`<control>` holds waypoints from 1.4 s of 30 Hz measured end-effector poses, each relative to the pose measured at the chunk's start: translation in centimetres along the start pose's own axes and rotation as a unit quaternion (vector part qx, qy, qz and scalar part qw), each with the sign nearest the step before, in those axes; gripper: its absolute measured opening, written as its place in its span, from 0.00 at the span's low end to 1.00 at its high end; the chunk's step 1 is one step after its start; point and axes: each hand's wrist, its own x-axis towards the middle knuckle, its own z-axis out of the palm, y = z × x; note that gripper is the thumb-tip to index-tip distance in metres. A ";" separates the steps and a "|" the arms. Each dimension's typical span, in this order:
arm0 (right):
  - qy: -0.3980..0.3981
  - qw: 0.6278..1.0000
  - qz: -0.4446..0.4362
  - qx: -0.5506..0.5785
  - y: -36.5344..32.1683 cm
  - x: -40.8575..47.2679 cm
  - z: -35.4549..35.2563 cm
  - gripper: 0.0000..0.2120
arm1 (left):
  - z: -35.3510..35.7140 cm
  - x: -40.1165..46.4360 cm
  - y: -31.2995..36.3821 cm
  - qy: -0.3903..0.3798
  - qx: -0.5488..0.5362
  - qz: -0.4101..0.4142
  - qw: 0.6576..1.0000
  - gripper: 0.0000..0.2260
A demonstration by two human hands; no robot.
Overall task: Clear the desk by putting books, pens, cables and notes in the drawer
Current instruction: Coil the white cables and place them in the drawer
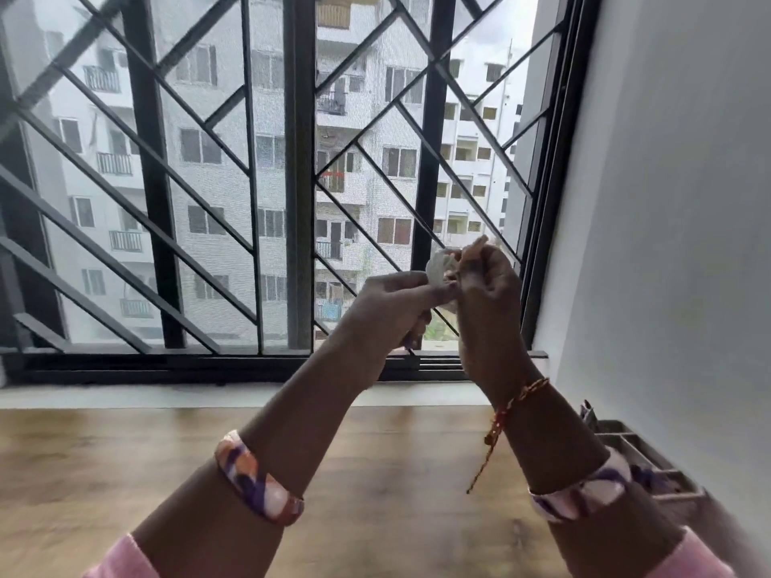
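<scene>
Window (292,181): fills the far side of the room from nine o'clock round to one o'clock, black bars crossing it, flats outside.
Wall (676,202): plain and pale, running down the three o'clock side.
Tabletop (125,460): brown wood, spread below the sill from eight o'clock to four o'clock; the part I can see carries no books or pens.
Tray (642,456): a grey, divided thing at four o'clock against the wall, with something purple in it; whether this is the drawer I cannot tell.
Left hand (388,314): raised off the tabletop toward the window, fingers stretched to two o'clock and pinching the near side of a small pale bundle.
Right hand (486,285): raised just beside the left, fingers curled tight round the far side of the same bundle.
Bundle (438,269): whitish, small, held up between the two hands just right of centre, well above the tabletop; it is blurred, and I would guess a wound cable or a crumpled note, but cannot say which.
Bracelets: a patterned bangle (258,479) on the left forearm, a red thread (507,415) on the right wrist.
Step in hand: by my reading, tidying the bundle into a compact shape before it is stowed.
Next move: it seems to call for one hand to take the bundle whole, without letting it spring loose, and carry it down toward four o'clock, provided the drawer does lie there.
</scene>
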 end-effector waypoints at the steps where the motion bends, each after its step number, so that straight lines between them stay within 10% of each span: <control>1: -0.021 1.000 0.001 -0.013 0.2 0.0 -0.1 0.10 | -0.1 -0.3 0.0 -0.031 -0.069 -0.032 0.997 0.05; 9: -0.136 0.968 0.164 0.130 -0.7 -0.2 -0.6 0.11 | -1.0 -1.5 -1.3 -0.153 -0.376 -0.086 0.910 0.11; 29: -0.146 0.989 0.016 -0.003 -0.3 -1.2 -0.9 0.11 | -1.4 -0.3 -1.7 0.018 -0.319 -0.126 0.939 0.06; 42: -0.093 0.986 -0.066 -0.124 0.0 -2.9 -0.7 0.10 | 0.0 -0.1 -3.0 0.219 -0.058 0.069 0.972 0.06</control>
